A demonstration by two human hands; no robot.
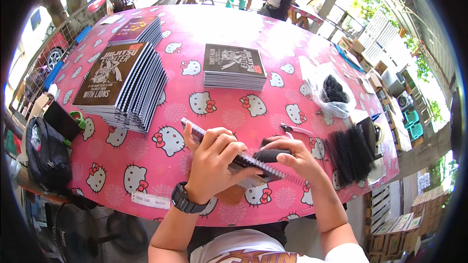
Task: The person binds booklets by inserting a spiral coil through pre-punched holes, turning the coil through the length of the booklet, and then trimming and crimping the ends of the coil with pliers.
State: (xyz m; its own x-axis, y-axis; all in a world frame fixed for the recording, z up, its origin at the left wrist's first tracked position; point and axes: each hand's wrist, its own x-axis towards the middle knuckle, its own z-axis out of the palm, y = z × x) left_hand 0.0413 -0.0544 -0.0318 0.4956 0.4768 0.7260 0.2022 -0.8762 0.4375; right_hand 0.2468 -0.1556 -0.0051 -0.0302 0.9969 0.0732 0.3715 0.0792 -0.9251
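Observation:
My left hand [217, 158], with a black watch at its wrist, is closed around a notebook [195, 129] held tilted above the table. A black spiral coil [295, 178] runs along the notebook's edge and sticks out past its right end. At that edge is my right hand [290, 155], its fingers blurred and partly hidden by a dark covering or object [270, 156] that I cannot make out. Below the notebook lies a brown flat piece [230, 195], partly hidden. Pink-handled pliers [297, 130] rest beyond my right hand.
A tall stack of spiral notebooks [122, 80] stands at left, with a purple-covered stack [136, 30] behind. Another, shorter stack [234, 66] sits mid-table. At right are black coils [351, 156] and a plastic bag [331, 90]. A dark bag [46, 151] hangs at the left edge.

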